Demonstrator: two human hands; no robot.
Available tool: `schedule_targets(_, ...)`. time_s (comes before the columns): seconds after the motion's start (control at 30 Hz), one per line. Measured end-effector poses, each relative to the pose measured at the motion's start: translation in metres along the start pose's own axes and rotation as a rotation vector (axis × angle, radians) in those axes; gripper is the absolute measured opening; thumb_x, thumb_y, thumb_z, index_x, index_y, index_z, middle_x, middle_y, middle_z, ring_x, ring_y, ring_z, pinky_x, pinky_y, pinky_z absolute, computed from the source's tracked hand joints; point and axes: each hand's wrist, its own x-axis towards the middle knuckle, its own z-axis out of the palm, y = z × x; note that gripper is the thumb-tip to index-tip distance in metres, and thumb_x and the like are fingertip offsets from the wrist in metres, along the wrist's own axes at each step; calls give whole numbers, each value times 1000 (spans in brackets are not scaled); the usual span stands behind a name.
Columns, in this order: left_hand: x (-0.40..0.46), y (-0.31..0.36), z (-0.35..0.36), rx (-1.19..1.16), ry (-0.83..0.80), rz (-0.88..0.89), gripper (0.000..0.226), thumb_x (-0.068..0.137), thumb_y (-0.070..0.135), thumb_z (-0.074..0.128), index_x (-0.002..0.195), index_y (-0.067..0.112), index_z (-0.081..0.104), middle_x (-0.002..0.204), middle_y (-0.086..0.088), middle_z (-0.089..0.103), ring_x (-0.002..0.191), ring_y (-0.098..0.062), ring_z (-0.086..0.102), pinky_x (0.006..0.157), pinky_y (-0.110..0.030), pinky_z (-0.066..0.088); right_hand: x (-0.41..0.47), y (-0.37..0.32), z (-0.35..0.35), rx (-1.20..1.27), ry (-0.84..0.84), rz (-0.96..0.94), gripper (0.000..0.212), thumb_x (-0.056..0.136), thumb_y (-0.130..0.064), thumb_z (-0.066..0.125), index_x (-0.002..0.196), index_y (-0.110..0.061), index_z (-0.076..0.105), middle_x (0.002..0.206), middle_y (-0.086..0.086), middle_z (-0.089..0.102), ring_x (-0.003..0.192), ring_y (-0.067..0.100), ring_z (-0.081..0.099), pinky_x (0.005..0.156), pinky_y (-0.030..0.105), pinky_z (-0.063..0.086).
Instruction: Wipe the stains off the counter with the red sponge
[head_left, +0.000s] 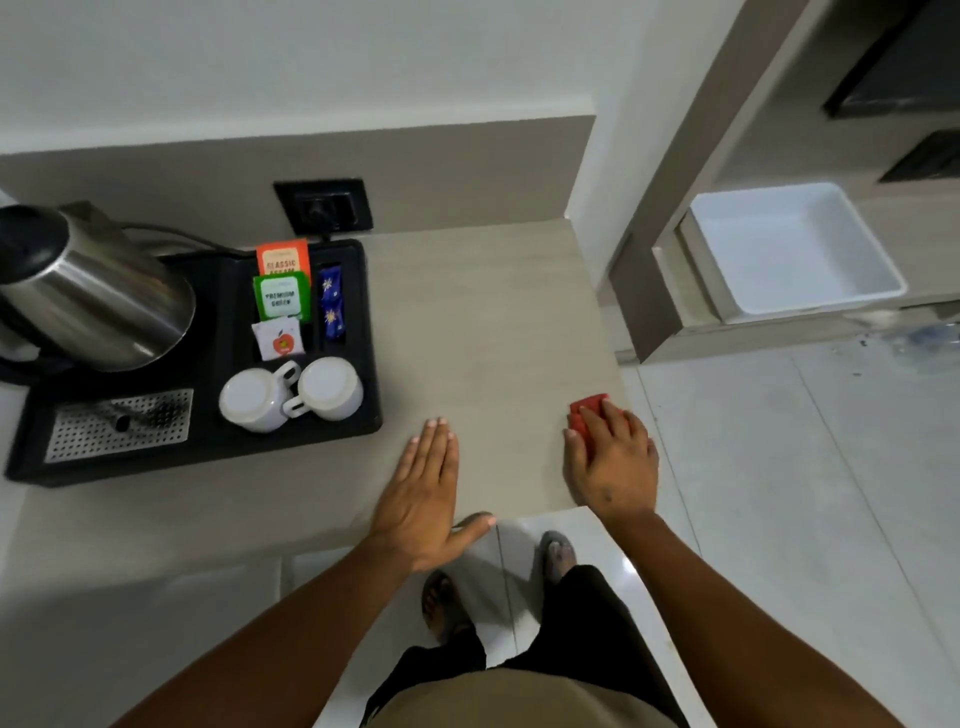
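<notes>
Head view is showing you the beige table lying beneath both of your hands. Your black tray is sitting at its left, carrying a steel kettle and two white cups. Your left hand is resting flat, fingers spread straight. Your right hand is pressing down on the red sponge near the table's right edge.

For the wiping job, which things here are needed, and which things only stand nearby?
Needed: red sponge under the right hand; counter; left hand flat on it.

Only nearby: black tray, kettle, two white cups, tea sachets, wall socket, white bin.
</notes>
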Motion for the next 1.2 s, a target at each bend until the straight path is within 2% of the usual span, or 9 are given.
schedule_targets(0.1,11,20,2,-4,-71,-38,115,88,85,13,159,-4,-8,169,-24,-14,156,-35,-20,129,-48,-7,1,-9,3,11,-72,-62,42,102,-46,39,138,-29,54,149,2,51,134,30,42,101,51,49)
schedule_targets(0.23,34,38,-2,16,-87,-36,112,88,84,5,158,-2,-13,168,-24,-18,156,-35,-23,128,-50,-6,5,-23,-1,113,-114,-159,40,105,-40,40,140,-27,54,147,0,54,132,28,43,99,47,51)
schedule_targets(0.37,145,81,-34,-16,-3,35,113,84,85,-2,158,1,-14,169,-21,-17,157,-34,-20,128,-50,-8,94,31,-60,162,145,-116,36,103,-33,51,136,-24,60,143,2,58,128,32,47,96,46,53)
schedule_targets(0.47,224,113,-56,-39,46,91,113,84,85,-2,160,2,-13,170,-18,-19,157,-31,-21,128,-46,-11,176,82,-101,133,212,-101,36,103,-33,50,137,-25,58,143,2,58,126,33,47,95,47,52)
schedule_targets(0.6,309,149,-69,-62,64,84,110,88,83,4,161,2,-8,171,-19,-16,157,-30,-20,129,-46,-8,270,139,-121,81,142,-46,37,104,-37,43,136,-25,56,143,3,57,126,34,45,93,49,52)
schedule_targets(0.73,371,170,-62,-108,74,34,102,98,74,25,161,0,-3,172,-20,-9,159,-30,-13,129,-44,-8,325,167,-105,1,-10,-26,37,104,-39,40,136,-25,54,144,5,55,127,35,44,95,48,49)
schedule_targets(0.93,403,180,-44,-116,60,3,97,100,69,34,161,3,-2,173,-17,-5,160,-31,-7,130,-45,0,339,178,-62,-67,-168,-54,40,103,-45,38,138,-28,47,143,4,55,128,32,48,100,49,48)
schedule_targets(1.1,394,170,-41,-95,67,31,96,101,66,39,162,1,2,173,-19,0,160,-30,-4,130,-45,0,337,164,-68,-81,-115,-102,55,99,-55,27,140,-25,49,154,7,46,145,34,35,121,56,18)
schedule_targets(1.2,373,156,-49,-73,128,41,92,103,64,34,162,1,3,172,-20,-1,160,-31,-6,129,-43,-5,318,131,-87,-35,-36,-220,58,96,-58,29,137,-26,56,152,8,50,140,32,44,115,50,34)
